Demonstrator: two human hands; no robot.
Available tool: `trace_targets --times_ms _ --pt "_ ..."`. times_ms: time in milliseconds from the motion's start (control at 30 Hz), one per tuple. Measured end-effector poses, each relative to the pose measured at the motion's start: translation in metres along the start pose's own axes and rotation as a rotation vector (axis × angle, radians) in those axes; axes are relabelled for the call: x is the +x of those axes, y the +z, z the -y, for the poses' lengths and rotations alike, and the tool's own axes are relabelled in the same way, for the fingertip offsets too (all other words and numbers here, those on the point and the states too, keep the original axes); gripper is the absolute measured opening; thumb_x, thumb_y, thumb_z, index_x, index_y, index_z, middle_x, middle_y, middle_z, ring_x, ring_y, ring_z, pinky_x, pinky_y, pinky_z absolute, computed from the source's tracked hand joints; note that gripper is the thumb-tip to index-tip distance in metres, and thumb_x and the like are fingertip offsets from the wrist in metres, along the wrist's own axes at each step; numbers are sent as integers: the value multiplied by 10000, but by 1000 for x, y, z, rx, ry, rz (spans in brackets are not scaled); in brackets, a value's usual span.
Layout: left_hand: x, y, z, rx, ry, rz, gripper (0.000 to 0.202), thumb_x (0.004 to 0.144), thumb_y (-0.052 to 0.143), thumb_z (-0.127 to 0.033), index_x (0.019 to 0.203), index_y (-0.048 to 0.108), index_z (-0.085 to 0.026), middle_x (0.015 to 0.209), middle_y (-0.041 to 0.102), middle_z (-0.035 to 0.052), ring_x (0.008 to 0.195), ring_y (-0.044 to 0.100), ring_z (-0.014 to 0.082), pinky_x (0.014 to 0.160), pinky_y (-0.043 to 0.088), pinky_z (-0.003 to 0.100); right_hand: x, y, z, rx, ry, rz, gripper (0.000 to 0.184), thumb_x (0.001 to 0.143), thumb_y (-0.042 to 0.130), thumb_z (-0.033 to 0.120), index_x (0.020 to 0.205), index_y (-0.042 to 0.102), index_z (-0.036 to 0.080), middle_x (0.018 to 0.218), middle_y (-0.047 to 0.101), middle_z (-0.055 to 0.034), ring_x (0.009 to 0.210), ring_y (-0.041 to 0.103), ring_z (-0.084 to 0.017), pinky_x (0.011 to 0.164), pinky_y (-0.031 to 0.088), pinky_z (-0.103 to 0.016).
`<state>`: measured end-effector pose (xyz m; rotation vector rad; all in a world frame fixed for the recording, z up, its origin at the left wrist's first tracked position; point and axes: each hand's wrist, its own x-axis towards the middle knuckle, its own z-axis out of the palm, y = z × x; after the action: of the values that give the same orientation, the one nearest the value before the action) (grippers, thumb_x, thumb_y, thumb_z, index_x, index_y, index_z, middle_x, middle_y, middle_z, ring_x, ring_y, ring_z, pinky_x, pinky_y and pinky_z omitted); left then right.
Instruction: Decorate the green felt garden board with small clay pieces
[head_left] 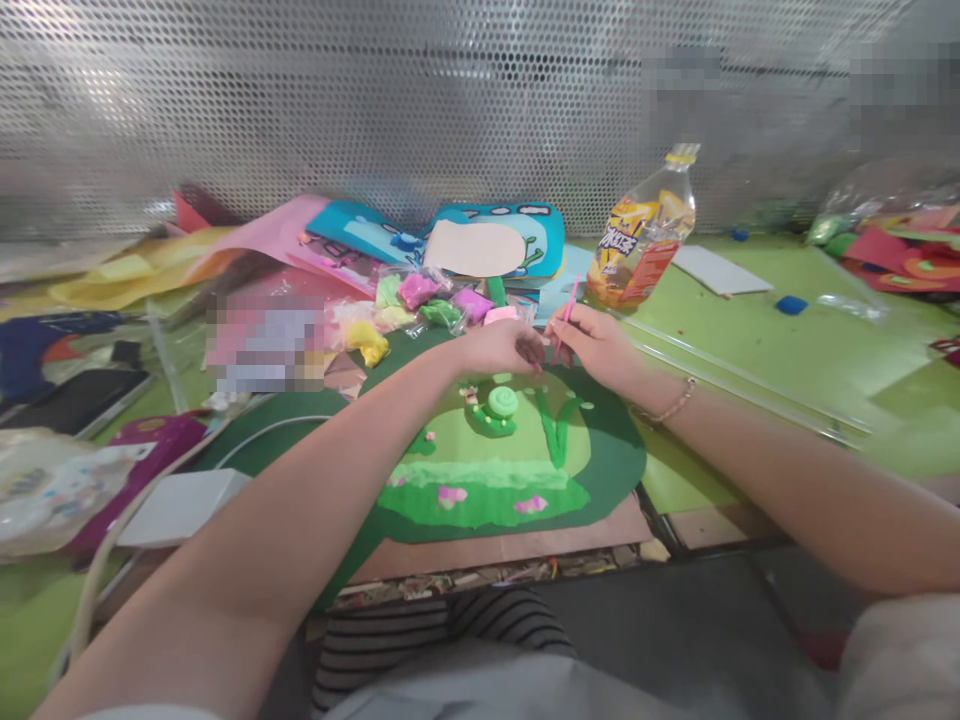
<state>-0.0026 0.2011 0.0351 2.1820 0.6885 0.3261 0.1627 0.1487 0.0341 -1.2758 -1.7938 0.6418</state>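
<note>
My right hand [596, 345] pinches a thin pink stick-like tool [574, 293], its upper end pointing up past the fingers. Close beside it, my left hand [499, 345] is closed with curled fingers; whatever lies in them is too small and blurred to make out. Both hands hover over the upper part of a clay picture on a dark green sheet [619, 475]. Below the left hand, the picture shows a light green clay snail [502, 402] on a leaf. Green clay blades [556, 435] rise to its right, and pink clay flowers [452, 496] dot the grass strip.
Bagged coloured clay [442, 312] lies just behind my left hand. A drink bottle [637, 240] stands behind my right hand, near clear rods [750, 375]. Paper pictures [487, 245] lean at the back. At left are a phone [82, 398], a white box [184, 505] and a cable.
</note>
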Motion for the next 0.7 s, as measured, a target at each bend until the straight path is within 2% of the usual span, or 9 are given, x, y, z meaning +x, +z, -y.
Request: trace_targets --times_ms 100,167,367,700 --pt "2 3 2 37 7 -34 320 551 725 -264 815 639 -103 674 599 0 637 545 113 574 418 222 1 -1 -3 27 -4 1 153 863 447 269 745 510 194 563 526 32 441 473 -98 453 367 -246" --pt "3 4 3 38 20 -40 286 570 707 -247 811 637 -109 658 590 -11 619 536 103 572 412 216 1 -1 -3 24 -13 6 158 864 443 268 740 508 195 560 525 35 434 471 -95 453 367 -244" --pt "3 2 6 -18 62 -30 244 613 630 -134 855 624 -102 747 633 11 660 565 100 623 441 218 -2 -3 2 -79 -47 68 166 865 442 272 735 512 194 506 521 45 440 495 -103 458 367 -239" --pt "5 0 10 -40 86 -40 249 584 657 -161 822 625 -95 713 619 6 647 549 113 625 440 244 -4 -2 6 -183 -125 152 175 864 437 256 741 536 180 543 554 21 511 518 -123 530 372 -248"
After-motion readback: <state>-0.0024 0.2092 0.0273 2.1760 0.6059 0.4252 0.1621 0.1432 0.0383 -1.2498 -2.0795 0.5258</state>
